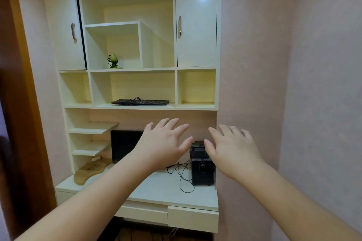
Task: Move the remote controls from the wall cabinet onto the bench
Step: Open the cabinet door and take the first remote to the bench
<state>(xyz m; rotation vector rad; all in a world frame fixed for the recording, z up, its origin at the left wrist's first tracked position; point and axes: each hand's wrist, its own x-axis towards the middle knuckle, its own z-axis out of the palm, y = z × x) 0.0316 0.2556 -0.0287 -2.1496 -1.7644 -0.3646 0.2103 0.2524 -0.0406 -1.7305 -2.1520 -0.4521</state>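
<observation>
A cream wall cabinet [137, 88] with open shelves and two closed doors fills the wall ahead. No remote control shows in any open compartment. My left hand [162, 145] and my right hand [233, 150] are stretched out side by side in front of the desk area, palms down, fingers spread, holding nothing. Both hover below the keyboard shelf. No bench is in view.
A black keyboard [140, 102] lies on the middle shelf. A small green ornament [113, 61] stands above it. On the desk [160, 188] sit a black monitor [125, 145], a black speaker [201, 164] with loose cables, and a wooden board [90, 170]. Pink walls flank the cabinet.
</observation>
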